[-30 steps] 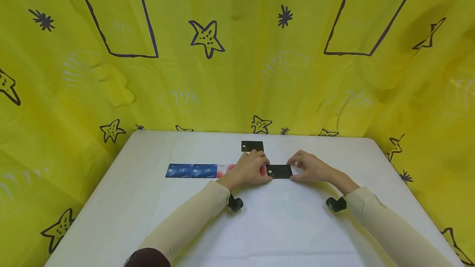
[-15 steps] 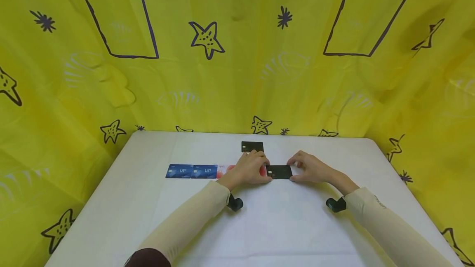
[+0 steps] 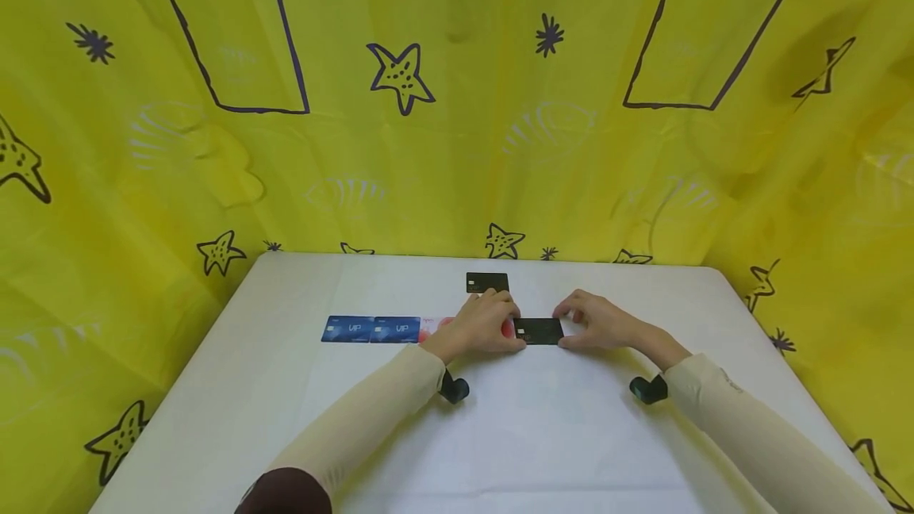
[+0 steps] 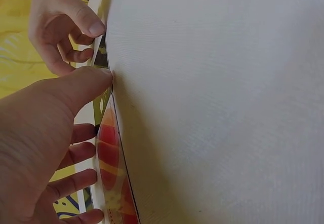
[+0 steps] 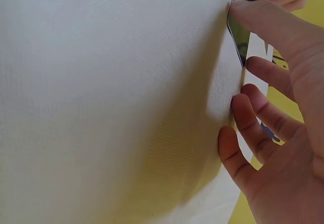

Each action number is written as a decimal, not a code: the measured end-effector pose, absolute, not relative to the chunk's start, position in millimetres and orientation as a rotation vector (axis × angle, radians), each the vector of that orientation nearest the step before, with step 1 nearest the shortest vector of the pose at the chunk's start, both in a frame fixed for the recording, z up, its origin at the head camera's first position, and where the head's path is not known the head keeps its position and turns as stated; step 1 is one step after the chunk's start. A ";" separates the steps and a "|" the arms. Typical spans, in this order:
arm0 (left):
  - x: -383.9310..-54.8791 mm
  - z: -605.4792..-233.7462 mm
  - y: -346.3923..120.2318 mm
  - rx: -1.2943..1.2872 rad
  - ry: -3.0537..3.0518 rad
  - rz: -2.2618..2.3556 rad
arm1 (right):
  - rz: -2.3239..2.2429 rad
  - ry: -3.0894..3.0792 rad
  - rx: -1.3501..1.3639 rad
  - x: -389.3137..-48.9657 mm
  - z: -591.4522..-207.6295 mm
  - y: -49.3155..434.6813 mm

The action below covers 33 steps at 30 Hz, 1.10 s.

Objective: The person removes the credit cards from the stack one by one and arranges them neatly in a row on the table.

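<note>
A black bank card lies flat on the white table, with a hand at each short end. My left hand pinches its left end, thumb on the near edge and fingers at the far edge. My right hand grips the right end likewise; in the right wrist view the thumb and index finger touch the black card while the other fingers curl loosely. Under my left hand runs a pink-and-red patterned card, partly hidden; its red shapes show in the left wrist view.
Two blue VIP cards continue the row leftward, edge to edge. Behind my left hand lies another black card, its near edge partly covered by the fingers. The white table ends at a yellow patterned curtain.
The view shifts very slightly. Both hands and the cards otherwise keep their places.
</note>
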State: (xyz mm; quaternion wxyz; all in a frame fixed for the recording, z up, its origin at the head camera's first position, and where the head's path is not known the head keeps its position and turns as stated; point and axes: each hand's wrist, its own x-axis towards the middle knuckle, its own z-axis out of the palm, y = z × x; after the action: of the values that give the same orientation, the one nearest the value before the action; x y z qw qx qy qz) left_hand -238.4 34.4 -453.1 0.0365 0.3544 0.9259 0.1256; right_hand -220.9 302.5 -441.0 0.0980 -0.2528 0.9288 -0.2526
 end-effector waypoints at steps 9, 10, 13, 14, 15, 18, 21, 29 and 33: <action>-240.1 -452.1 34.0 1.100 2.812 0.390 | -0.735 2.695 -0.712 -222.5 -433.9 302.2; -240.2 -451.8 33.8 1.107 2.810 0.388 | -0.728 2.691 -0.704 -223.2 -433.4 302.3; -241.0 -450.4 33.1 1.119 2.801 0.379 | -0.708 2.676 -0.686 -225.4 -431.3 302.5; -241.2 -449.6 32.8 1.120 2.798 0.378 | -0.701 2.673 -0.686 -226.0 -430.3 302.4; -241.7 -449.0 32.6 1.123 2.799 0.373 | -0.695 2.671 -0.677 -226.6 -429.6 302.3; -242.9 -447.1 31.6 1.126 2.808 0.359 | -0.688 2.667 -0.660 -228.1 -427.7 302.4; -244.1 -445.8 30.9 1.132 2.817 0.343 | -0.695 2.664 -0.647 -229.6 -427.2 303.2; -249.2 -442.5 29.2 1.096 2.848 0.289 | -0.709 2.696 -0.746 -233.7 -423.1 304.6; -252.6 -440.0 25.4 1.052 2.867 0.312 | -0.734 2.737 -0.784 -236.5 -420.2 306.1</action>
State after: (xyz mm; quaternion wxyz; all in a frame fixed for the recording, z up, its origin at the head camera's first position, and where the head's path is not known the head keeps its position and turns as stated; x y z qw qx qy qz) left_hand -252.6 25.4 -440.0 0.0358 0.3423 0.9334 0.1014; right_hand -236.5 306.1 -420.2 0.1005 -0.2653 0.9262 -0.2485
